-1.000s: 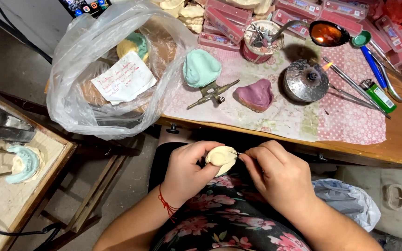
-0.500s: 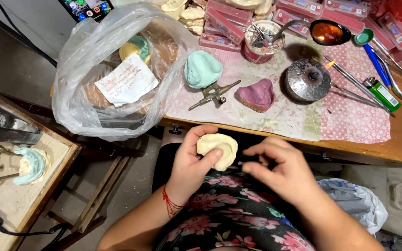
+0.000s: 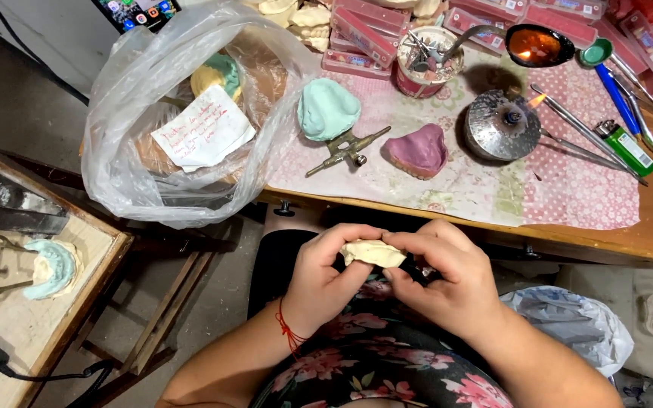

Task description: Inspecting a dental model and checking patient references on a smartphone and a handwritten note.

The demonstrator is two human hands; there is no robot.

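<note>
Over my lap, my left hand (image 3: pixel 326 276) and my right hand (image 3: pixel 447 279) hold a cream-coloured plaster dental cast (image 3: pixel 372 252) between their fingertips, one hand at each end. The cast lies flat and edge-on to me, just below the table's front edge (image 3: pixel 417 208). A red string is tied round my left wrist. On the table above lie a pink wax denture base (image 3: pixel 419 149) and a green mould (image 3: pixel 328 108) on a brass articulator (image 3: pixel 344 151).
A clear plastic bag (image 3: pixel 183 113) with casts and a paper note hangs over the table's left end. A small lit burner (image 3: pixel 502 123), metal tools, a green lighter (image 3: pixel 627 147) and a cup of instruments (image 3: pixel 426 60) stand at the back. A side bench (image 3: pixel 32 302) at left holds another cast.
The cast was lifted in my left hand alone half a second ago; now it is lowered and turned flat, and my right hand has come back to grip its other end.
</note>
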